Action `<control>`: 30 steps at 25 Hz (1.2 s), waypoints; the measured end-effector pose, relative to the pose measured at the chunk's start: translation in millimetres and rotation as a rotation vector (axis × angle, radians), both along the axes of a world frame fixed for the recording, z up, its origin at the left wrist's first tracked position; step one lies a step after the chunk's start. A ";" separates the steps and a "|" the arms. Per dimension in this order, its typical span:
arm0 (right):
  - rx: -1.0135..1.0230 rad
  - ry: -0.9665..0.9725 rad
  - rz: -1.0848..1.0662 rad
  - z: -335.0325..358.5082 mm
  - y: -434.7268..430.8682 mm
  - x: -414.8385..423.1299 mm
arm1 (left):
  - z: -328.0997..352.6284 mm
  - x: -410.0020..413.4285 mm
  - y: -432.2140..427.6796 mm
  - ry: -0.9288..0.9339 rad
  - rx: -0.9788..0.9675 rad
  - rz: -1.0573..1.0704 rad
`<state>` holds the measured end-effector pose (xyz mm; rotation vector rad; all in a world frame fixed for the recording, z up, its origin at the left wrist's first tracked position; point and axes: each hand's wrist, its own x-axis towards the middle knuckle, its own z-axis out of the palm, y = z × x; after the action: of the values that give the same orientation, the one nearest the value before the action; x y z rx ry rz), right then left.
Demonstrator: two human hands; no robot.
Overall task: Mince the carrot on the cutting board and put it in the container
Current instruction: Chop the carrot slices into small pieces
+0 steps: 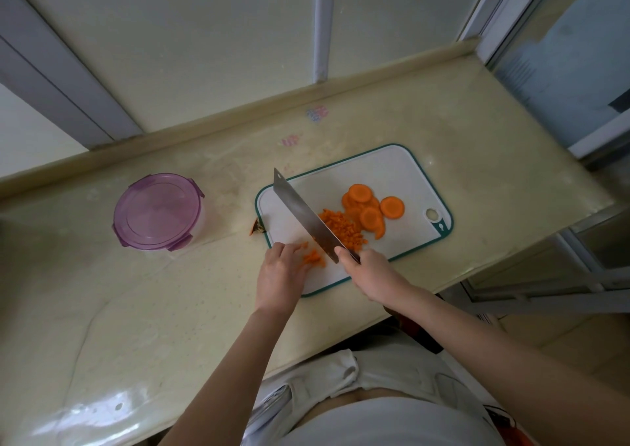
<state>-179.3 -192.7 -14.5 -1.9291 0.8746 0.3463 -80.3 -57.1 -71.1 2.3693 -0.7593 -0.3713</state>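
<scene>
Carrot (361, 214) is all on the white plastic cutting board with the teal rim (392, 169), sitting on the beige counter (170, 309) well right of the round clear container (156, 212) with its purple clip lid on. Right hand (370, 275) is wrapped round the handle of the broad steel cleaver (303, 210); past the blade lie the round orange slices (392, 207) and the minced pile (341, 229), while left hand (278, 272) has fingers curled, tips pinning a little clump of bits (313, 258) at the near edge. I'd guess it's light, stiff and damp, so bits scatter and slices skid: pin from above, knuckles forward, scoop with the blade.
</scene>
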 end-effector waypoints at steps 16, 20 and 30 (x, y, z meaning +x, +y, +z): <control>-0.103 0.121 0.064 -11.9 18.9 8.8 | -1.9 4.8 -8.8 0.114 0.052 0.016; -0.102 0.117 0.059 -19.4 21.6 11.6 | -2.5 4.0 -9.8 0.095 0.054 0.024; 0.181 0.085 -0.118 -23.1 -1.7 8.9 | -0.9 -0.2 -7.1 0.067 0.016 -0.010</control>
<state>-170.4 -194.4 -37.6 -1.6993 0.9743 0.4241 -80.5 -64.2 -72.0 2.3565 -0.7403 -0.4604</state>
